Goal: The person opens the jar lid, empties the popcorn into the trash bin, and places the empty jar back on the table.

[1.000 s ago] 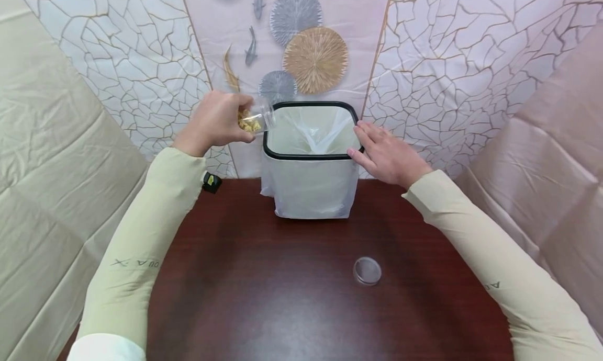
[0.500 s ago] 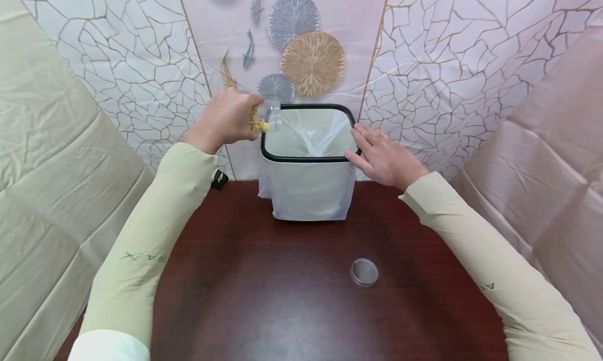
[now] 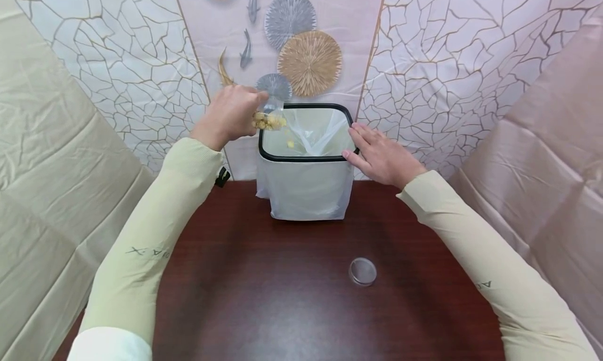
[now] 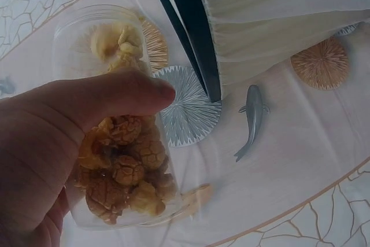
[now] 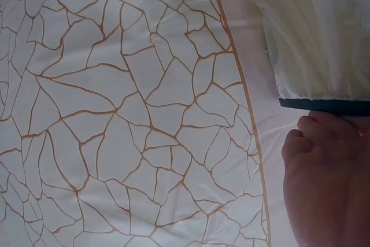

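My left hand [image 3: 231,115] grips a clear plastic jar [image 3: 275,105], tipped on its side with its mouth over the left rim of the bin. Inside are pieces of yellow-brown popcorn [image 3: 268,122], seen close up in the left wrist view behind the thumb [image 4: 124,93]. A few pale popcorn pieces [image 3: 290,143] are in the air inside the bin's opening. The white bin [image 3: 308,191] has a black rim and a thin plastic liner. My right hand [image 3: 383,156] rests on the bin's right rim, its fingers straight.
A round clear lid [image 3: 363,271] lies on the dark red-brown table [image 3: 264,277]. Behind the bin stands a patterned cloth wall [image 3: 433,78], with beige padded panels [image 3: 532,193] at both sides. A small black object [image 3: 223,177] shows beside the left wrist.
My left hand has moved right and tilted the jar further, its mouth now over the bin. Popcorn has slid to the mouth and some is falling. The right hand stays on the rim.
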### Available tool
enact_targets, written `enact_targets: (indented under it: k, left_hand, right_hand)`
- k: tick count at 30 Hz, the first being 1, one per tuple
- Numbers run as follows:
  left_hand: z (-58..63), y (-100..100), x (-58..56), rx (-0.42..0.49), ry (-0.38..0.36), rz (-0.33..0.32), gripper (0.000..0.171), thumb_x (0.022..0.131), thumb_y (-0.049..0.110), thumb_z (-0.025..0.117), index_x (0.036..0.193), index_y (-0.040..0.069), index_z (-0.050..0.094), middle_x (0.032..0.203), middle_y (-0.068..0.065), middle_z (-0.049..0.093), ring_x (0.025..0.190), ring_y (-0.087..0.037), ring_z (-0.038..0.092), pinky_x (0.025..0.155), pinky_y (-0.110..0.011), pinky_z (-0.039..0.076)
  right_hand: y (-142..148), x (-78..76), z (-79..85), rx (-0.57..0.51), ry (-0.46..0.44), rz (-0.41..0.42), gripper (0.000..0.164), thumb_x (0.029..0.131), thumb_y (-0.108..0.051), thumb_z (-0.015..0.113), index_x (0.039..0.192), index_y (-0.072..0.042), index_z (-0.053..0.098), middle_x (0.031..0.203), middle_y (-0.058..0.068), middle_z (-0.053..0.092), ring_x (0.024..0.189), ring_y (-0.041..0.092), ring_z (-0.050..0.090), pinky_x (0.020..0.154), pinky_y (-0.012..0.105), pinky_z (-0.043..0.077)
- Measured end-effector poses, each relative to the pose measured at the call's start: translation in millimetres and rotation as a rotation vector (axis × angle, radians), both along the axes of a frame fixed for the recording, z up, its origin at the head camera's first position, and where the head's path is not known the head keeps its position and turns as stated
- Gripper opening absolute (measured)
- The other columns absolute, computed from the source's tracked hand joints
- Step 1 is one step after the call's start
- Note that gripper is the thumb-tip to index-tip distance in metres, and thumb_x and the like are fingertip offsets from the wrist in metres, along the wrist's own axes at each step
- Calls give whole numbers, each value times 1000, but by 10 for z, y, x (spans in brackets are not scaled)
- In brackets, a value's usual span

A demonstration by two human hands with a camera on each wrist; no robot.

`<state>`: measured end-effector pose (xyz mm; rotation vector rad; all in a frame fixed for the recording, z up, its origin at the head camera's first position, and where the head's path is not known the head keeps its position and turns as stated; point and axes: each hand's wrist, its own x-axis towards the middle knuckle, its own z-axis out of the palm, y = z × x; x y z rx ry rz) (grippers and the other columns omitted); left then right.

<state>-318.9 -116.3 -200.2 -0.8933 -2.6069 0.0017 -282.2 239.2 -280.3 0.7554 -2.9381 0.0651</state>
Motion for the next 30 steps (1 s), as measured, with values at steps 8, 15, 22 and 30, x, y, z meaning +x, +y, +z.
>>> enact_targets:
  k: [8, 15, 22, 30]
  left_hand:
    - [-16, 28, -25, -38, 85, -13, 36, 75, -5, 77, 108, 4, 63, 103, -16, 73, 96, -49, 70, 79, -63, 57]
    - [-40, 51, -53, -50, 168, -69, 36, 76, -10, 71, 109, 3, 64, 103, -16, 74, 98, -48, 71, 81, -62, 58]
    - [-53, 91, -61, -77, 205, -106, 34, 83, -14, 63, 114, 1, 66, 110, -18, 76, 101, -48, 71, 90, -60, 57]
    - [-49, 180, -76, -134, 288, -181, 21, 96, -12, 56, 109, -1, 69, 111, -19, 77, 108, -42, 73, 100, -55, 56]
  right_hand:
    - [-4, -20, 5, -9, 0, 8, 79, 112, -56, 30, 167, 0, 20, 176, 21, 19, 164, 38, 16, 133, 54, 16]
    - [-12, -24, 15, -1, 8, 15, 78, 112, -54, 33, 167, 1, 21, 175, 22, 20, 164, 37, 17, 133, 54, 16]
    - [-18, -31, 16, 12, 8, 14, 78, 112, -54, 31, 166, 1, 21, 175, 22, 20, 164, 38, 18, 133, 54, 16]
    - [10, -22, 11, 11, 5, 9, 78, 113, -53, 32, 166, 2, 20, 175, 23, 20, 164, 38, 17, 133, 54, 16]
